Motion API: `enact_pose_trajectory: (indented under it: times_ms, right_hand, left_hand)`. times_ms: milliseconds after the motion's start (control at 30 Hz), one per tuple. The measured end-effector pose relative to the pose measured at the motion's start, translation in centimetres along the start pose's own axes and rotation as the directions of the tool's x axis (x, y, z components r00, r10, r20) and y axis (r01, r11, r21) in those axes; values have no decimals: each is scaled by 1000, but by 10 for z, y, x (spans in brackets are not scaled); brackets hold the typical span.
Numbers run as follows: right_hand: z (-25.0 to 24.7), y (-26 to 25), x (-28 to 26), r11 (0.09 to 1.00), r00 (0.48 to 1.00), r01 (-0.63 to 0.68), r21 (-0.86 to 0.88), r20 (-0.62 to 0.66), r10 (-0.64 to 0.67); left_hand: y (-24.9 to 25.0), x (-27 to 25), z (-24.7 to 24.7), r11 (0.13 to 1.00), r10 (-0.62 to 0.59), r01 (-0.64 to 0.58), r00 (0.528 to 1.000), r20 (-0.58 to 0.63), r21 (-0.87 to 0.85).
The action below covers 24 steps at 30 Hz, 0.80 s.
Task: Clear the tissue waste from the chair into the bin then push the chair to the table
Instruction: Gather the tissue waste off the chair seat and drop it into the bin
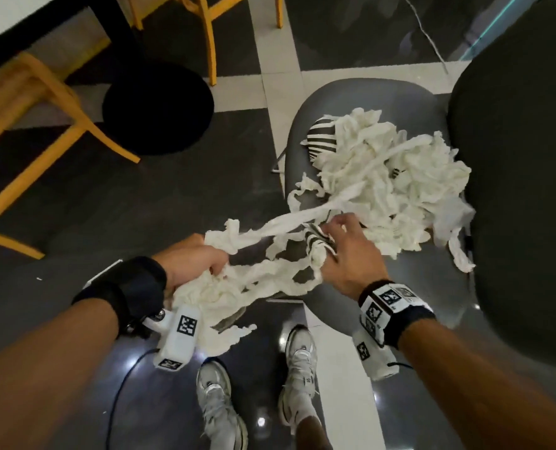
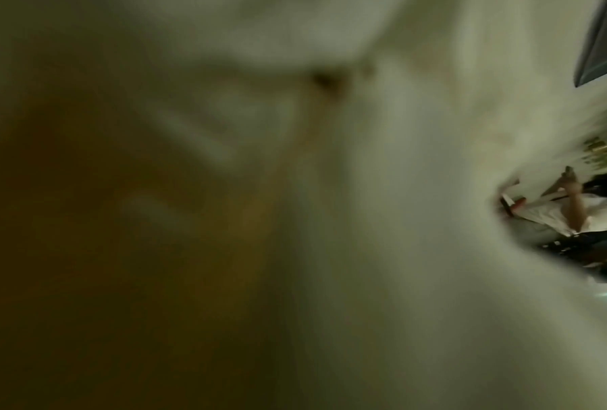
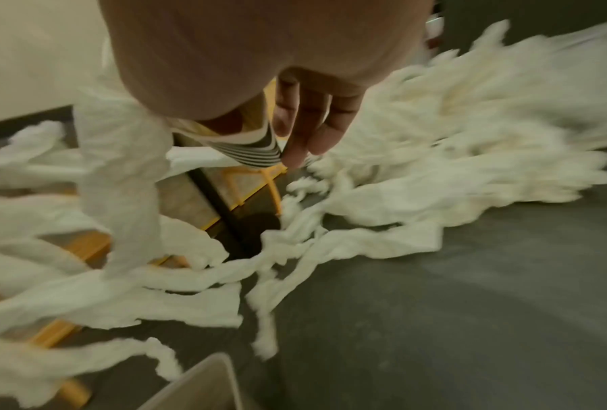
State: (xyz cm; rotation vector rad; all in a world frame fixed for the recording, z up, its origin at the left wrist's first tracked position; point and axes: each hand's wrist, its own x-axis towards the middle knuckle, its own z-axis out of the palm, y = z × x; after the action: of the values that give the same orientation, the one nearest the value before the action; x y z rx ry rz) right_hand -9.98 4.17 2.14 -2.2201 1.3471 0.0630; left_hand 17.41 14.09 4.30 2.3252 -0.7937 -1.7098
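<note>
A big pile of torn white tissue (image 1: 383,177) lies on the grey chair seat (image 1: 351,99), with a black-and-white striped paper (image 1: 322,138) at its far edge. My left hand (image 1: 215,264) grips a bundle of tissue strips (image 1: 224,297) off the seat's near-left edge; strips stretch from it to the pile. My right hand (image 1: 327,237) pinches a striped scrap (image 3: 256,149) and tissue at the pile's near edge. In the right wrist view a pale bin corner (image 3: 196,388) shows below. The left wrist view is a blur of tissue (image 2: 365,194).
The chair's dark backrest (image 1: 513,190) rises on the right. A white table (image 1: 10,14) with a black round base (image 1: 158,108) stands far left, with yellow wooden chairs (image 1: 26,102) around it. My white sneakers (image 1: 299,358) and a cable (image 1: 117,391) are on the floor.
</note>
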Motion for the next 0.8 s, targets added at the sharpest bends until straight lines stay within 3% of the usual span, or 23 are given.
enact_pose_trajectory:
  times_ms: [133,200,267,367,467,533,567,633,700,800]
  right_hand:
    - [51,-57,22,904,949,313,-291,144,-282]
    - [84,-80,39,868,908,372,-329,321,-268]
    - [121,-102,54,917,886,295,-269,437,-156]
    - [177,-132,71,1000,867,6,-8,498,-2]
    - [231,-151,78,945,864,-248,211,490,118]
    - [260,-155,79,846,853,-387,367,491,178]
    - [272,-153,78,798,855,-414,438,489,174]
    - [288,-147,76,780,897,-326,535,436,75]
    - [306,-135,81,796,892,-279,537,452,8]
    - [345,-109,92,888,762,-362,282,639,108]
  left_hand:
    - [-57,-8,-32,989,-74,62,993,94,133]
    - [-85,-7,-47,994,-71,65,995,65,88]
    - [-107,-3,-56,996,-70,67,997,-38,-64]
    - [-141,18,-56,935,-94,7,969,-230,-355]
    - [-175,52,-36,774,-158,-49,951,-267,-631]
    - [-191,79,-16,642,-191,-69,950,-247,-764]
    - [-197,93,-5,577,-192,-72,956,-221,-813]
    - [-208,116,17,475,-180,-57,971,-160,-878]
    - [-221,139,40,442,-189,-15,976,-109,-897]
    - [-246,173,78,465,-169,74,986,-7,-882]
